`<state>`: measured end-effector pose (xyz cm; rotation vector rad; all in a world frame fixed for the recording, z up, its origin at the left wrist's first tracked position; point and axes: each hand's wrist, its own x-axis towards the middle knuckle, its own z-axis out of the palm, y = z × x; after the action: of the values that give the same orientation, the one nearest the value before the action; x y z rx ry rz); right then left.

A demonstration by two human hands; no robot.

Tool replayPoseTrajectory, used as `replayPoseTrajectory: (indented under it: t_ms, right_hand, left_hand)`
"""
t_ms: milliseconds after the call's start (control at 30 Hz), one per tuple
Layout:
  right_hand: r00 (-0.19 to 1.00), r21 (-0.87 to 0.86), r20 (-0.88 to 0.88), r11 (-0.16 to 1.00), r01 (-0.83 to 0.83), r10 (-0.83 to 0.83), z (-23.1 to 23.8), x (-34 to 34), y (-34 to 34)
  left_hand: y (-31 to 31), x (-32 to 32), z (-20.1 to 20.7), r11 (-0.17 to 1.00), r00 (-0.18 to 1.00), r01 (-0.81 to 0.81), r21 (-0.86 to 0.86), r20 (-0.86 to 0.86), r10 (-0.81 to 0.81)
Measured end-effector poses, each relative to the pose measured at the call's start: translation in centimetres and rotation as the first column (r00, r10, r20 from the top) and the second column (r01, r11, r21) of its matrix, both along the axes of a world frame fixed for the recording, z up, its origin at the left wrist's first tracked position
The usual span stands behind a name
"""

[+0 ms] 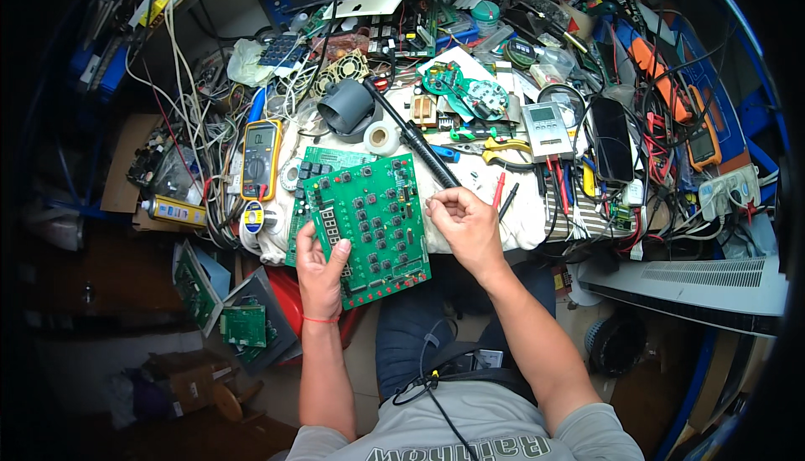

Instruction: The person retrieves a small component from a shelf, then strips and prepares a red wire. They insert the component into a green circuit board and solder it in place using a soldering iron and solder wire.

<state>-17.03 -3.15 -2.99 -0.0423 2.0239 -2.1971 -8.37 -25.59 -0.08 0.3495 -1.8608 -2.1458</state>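
My left hand grips a green circuit board at its lower left edge, thumb on the front face. Rows of small black push buttons, a digit display and red parts along the bottom edge cover this board. Beneath its upper left lies a second green circuit board. Beside the held board's right edge is my right hand, its fingers curled and thumb and forefinger together. Whatever may be in that pinch is too small to make out. A long black rod slants from the grey cup down to behind the right hand.
A yellow multimeter stands at the left among tangled cables. Red and black probes, yellow-handled pliers, a silver tester and a dark phone lie to the right. Piled boards crowd the back. More boards hang low left.
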Motion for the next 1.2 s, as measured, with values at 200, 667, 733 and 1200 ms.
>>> replayPoseTrajectory:
  t_ms: [200, 667, 733, 1200]
  right_hand:
    - [0.99, -0.037, -0.118, 0.997, 0.07, -0.074, -0.1, -1.5, -1.2]
    - [0.968, 0.168, -0.25, 0.984, 0.054, -0.01, 0.7, -3.3, -1.2]
    - [0.977, 0.115, -0.214, 0.992, 0.045, -0.019, 0.5, -3.2, -1.3]
    - [0.989, -0.002, -0.143, 0.999, 0.033, -0.033, -0.2, -3.4, -1.3]
  left_hand:
    - [0.0, 0.2, -0.3, 0.999, 1.0, -0.017, -0.029, -0.004, 0.017]
    - [0.1, -0.1, -0.2, 1.0, 1.0, -0.012, -0.023, 0.001, 0.012]
    - [0.0, -0.1, -0.3, 1.0, 1.0, 0.001, -0.005, -0.001, -0.001]
    - [-0.9, -1.2, -0.6, 1.0, 0.997, 0.012, -0.028, 0.075, -0.01]
